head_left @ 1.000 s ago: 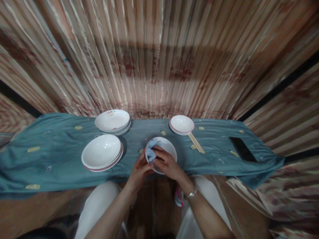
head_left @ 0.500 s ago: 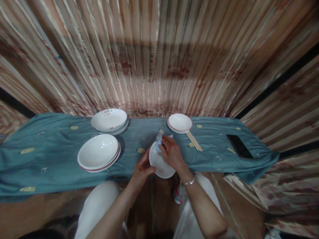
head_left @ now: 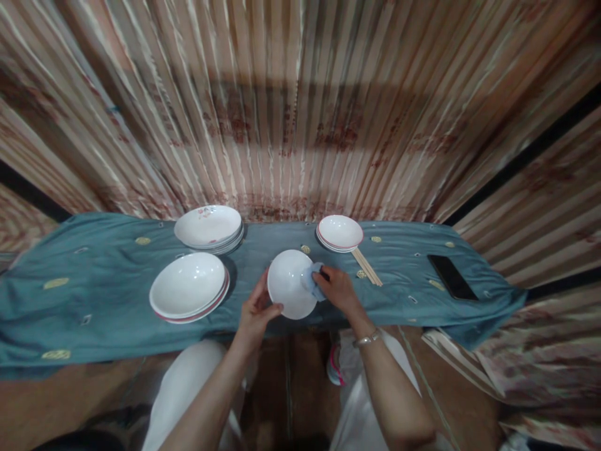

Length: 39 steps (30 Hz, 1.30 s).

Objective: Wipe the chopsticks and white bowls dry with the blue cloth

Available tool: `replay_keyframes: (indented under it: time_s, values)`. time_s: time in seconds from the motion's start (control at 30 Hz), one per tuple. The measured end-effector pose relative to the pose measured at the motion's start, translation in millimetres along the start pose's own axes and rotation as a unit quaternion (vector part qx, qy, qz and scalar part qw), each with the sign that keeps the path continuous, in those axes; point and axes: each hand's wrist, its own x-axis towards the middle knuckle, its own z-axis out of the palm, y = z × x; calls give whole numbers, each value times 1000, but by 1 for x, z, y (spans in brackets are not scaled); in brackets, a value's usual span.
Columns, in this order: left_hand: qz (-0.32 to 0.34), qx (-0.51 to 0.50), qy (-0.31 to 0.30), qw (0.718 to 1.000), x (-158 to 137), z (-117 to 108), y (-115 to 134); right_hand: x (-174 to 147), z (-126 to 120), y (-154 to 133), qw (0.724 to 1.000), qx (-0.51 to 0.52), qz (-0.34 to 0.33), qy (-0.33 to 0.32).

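A white bowl [head_left: 290, 285] is held over the front part of the table, its shiny inside facing me. My left hand [head_left: 257, 310] grips its left edge, thumb on the rim and the other fingers behind it. In my right hand [head_left: 335, 287] a light blue cloth [head_left: 313, 282] is pinched and pressed against the bowl's right rim. To the left stands a stack of white bowls [head_left: 188, 285] with red edging. Farther back are stacked white plates [head_left: 209, 225] with a flower print. Small red-rimmed bowls [head_left: 340, 232] are stacked behind my right hand.
Wooden chopsticks [head_left: 367, 268] lie beside the small bowls. A black phone [head_left: 451, 277] rests at the table's right. A teal cloth [head_left: 107, 282] with yellow motifs covers the table, and pleated curtains [head_left: 295, 113] hang behind it.
The bowl has shifted up and left, and its inside now shows more fully. My right hand has moved with the cloth from the far rim to the right rim.
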Motion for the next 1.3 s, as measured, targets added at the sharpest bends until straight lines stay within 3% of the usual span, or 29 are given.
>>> replay_keyframes:
  time_s: [0.13,0.3,0.5,0.7,0.83,1.0,1.3]
  values:
    - [-18,2,-38,999,-1,2,-1,3,-4,-5,999,-11,-34,42]
    - [-46,9,-64,997,-4,5,-3,10,-8,-25,986,-9,-142,93]
    - [-60,-7,-72,996,-8,2,-5,-3,-9,-59,961,-33,-268,60]
    - [-51,5,-56,997,-7,-2,-8,-20,-5,-68,948,-30,-314,32]
    - [-41,15,-83,996,-6,-1,-5,-10,-3,-54,959,-18,-277,52]
    - [-32,32,-52,998,-5,2,-2,5,0,-36,984,-1,-154,92]
    - [-2,26,-18,1000,-3,-2,-2,6,11,-13,998,13,7,56]
